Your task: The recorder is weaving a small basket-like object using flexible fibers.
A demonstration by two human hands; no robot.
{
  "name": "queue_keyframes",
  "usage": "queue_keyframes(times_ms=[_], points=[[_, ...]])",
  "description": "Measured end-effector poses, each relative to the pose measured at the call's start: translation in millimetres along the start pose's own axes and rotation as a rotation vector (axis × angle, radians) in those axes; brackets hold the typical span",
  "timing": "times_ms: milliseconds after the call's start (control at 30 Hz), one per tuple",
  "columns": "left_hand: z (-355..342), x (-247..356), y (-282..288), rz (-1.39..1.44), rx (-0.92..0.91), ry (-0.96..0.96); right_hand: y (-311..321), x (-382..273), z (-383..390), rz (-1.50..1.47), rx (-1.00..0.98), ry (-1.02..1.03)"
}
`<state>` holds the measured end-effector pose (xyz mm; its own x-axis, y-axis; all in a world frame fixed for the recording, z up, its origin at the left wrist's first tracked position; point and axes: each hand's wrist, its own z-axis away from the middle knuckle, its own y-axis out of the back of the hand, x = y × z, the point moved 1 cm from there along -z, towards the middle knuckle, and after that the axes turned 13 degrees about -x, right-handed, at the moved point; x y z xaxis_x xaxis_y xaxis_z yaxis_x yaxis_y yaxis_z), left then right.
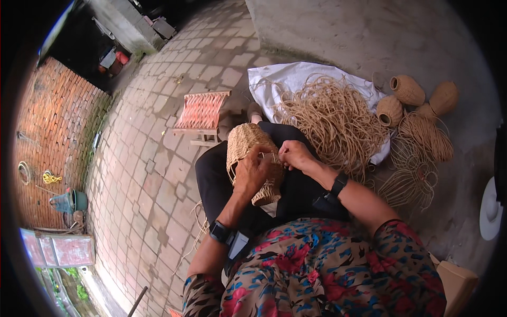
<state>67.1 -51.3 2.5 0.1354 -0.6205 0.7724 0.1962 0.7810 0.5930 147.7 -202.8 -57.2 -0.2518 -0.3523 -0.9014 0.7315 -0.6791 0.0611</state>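
A tan woven vase-shaped basket [244,138] lies across my lap, its narrower neck toward me. My left hand [252,173] rests over its side, fingers bent against the weave. Just right of it, my right hand [296,155] is closed in a pinch, and a thin pale strand shows between the hands. The fingertips partly hide that strand and the weave beneath. Both forearms come in from below, each with a dark band at the wrist.
A big heap of loose tan cord [338,119] spreads over a white sheet [288,74] ahead to the right. Beyond it sit several finished woven vases [407,90], a cord coil [428,138] and an open wire-like frame [409,182]. A low woven-seat stool [202,112] stands ahead left.
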Motion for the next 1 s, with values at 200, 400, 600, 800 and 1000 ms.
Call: queue_keyframes(times_ms=[200, 400, 600, 800, 1000], points=[[11, -1, -2, 0.226, 0.092, 0.094, -18, -9, 2, 0.544, 0.288, -0.062], [27, -9, 3, 0.457, 0.201, 0.135, -32, -28, 3, 0.484, 0.314, -0.018], [41, -39, 14, 0.855, 0.247, 0.056, -40, -19, 12, 0.000, 0.163, 0.197], [41, -41, 14, 0.725, 0.238, 0.075, -45, -12, 16, -0.493, 0.106, 0.255], [38, 0, 15, -0.147, 0.385, -0.177, -40, -10, 18, -0.502, 0.170, 0.247]])
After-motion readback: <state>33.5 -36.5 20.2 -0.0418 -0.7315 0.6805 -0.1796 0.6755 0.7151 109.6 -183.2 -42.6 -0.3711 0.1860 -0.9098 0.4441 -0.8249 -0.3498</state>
